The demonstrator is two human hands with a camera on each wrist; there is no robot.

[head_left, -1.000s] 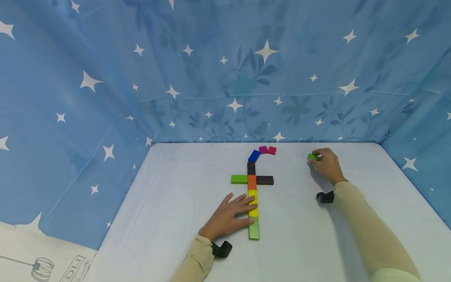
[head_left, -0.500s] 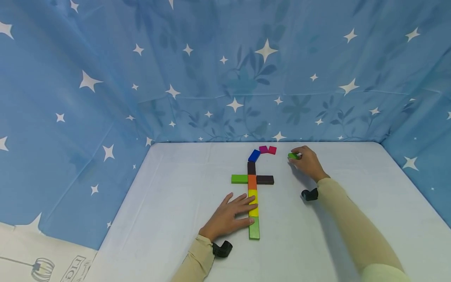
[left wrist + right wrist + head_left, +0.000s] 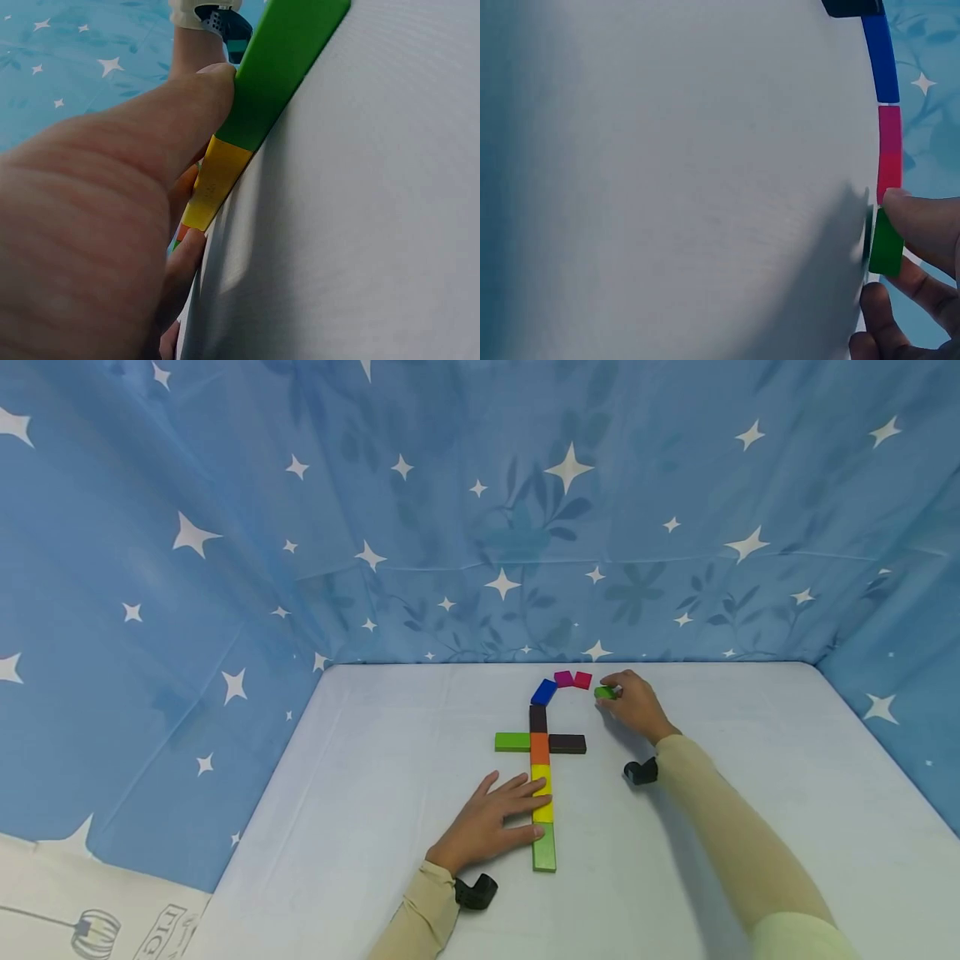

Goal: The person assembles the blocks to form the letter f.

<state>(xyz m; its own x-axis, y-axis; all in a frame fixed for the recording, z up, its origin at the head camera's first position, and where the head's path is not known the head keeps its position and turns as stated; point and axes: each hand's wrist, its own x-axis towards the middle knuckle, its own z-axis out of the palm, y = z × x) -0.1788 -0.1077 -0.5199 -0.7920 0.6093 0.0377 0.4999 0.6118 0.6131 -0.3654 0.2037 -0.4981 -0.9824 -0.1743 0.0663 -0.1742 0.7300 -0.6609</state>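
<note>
My right hand (image 3: 637, 706) pinches a small green block (image 3: 887, 244) between thumb and fingers, just right of a red block (image 3: 582, 681). A magenta block (image 3: 563, 679) lies beside the red one, followed by a blue block (image 3: 544, 692) set at a slant. From there a line of flat blocks runs toward me: a black block (image 3: 537, 718), an orange block (image 3: 539, 748), a yellow stretch (image 3: 543, 814) and a light green block (image 3: 544, 852). With fingers spread, my left hand (image 3: 483, 822) rests on the yellow stretch, its thumb on the light green block.
Out to the sides of the orange block lie a green block (image 3: 512, 742) and a dark block (image 3: 567, 744). The white tabletop (image 3: 360, 793) ends at a blue star-patterned curtain (image 3: 450, 527) at the back and sides.
My right hand has carried the small green block leftward, from the right part of the table to near the red block. The left hand has stayed in place.
</note>
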